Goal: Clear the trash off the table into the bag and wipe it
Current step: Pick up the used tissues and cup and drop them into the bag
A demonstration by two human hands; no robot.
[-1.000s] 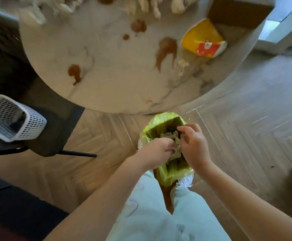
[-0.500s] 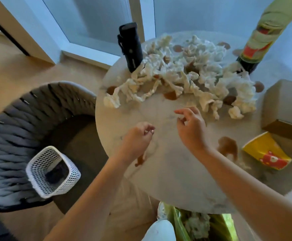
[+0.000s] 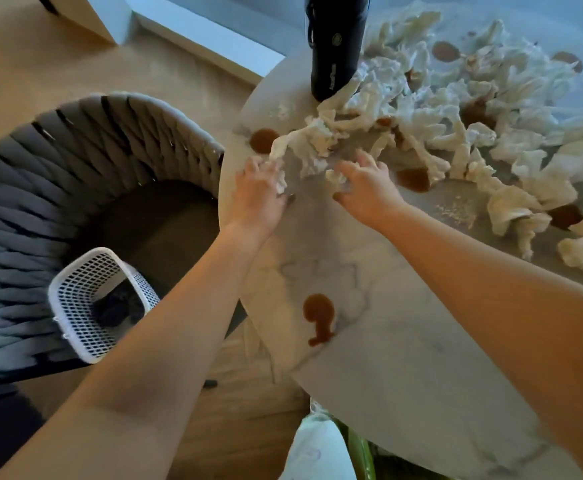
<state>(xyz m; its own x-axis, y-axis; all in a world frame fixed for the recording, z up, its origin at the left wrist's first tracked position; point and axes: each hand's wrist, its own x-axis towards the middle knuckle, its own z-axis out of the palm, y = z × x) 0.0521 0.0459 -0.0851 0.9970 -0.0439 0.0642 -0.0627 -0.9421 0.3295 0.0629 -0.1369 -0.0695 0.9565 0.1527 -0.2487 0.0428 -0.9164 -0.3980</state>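
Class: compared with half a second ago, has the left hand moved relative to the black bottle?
Yes. The left hand has moved toward the black bottle, onto the tissues.
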